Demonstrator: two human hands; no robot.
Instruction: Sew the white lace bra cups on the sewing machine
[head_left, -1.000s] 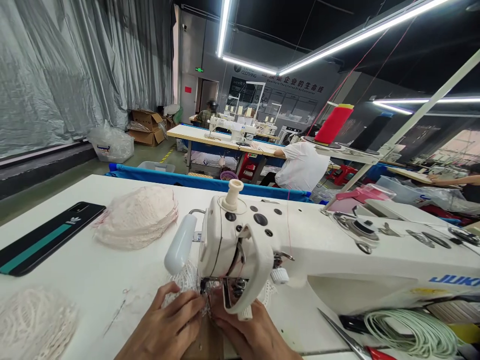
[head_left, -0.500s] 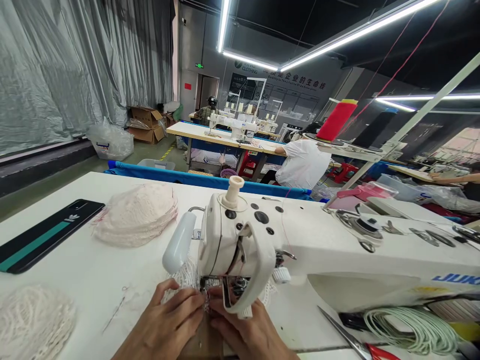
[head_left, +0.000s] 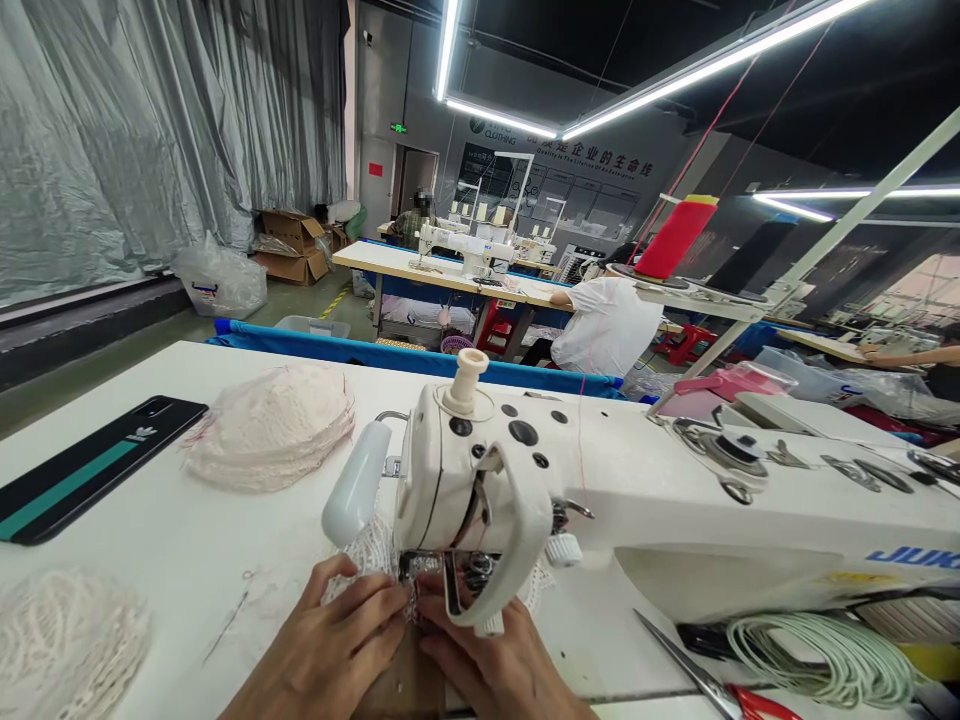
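Head view: both hands are at the needle end of a white JUKI sewing machine, with a piece of white lace between them. The lace lies on the machine bed under the head, its mesh showing beyond the left fingers and again at the right of the curved guard. The left hand rests palm down on its near edge, fingers bent and side by side; whether thumb and fingertips pinch it, I cannot tell. The right hand reaches in behind the guard — its fingertips are mostly hidden, so its grip cannot be told either.

On the white table, left of the machine, sit a stack of pale lace pieces, a second lace stack nearer the person, and a black phone with a teal stripe. Red-handled scissors lie to the right — just beside a coil of pale green cord.
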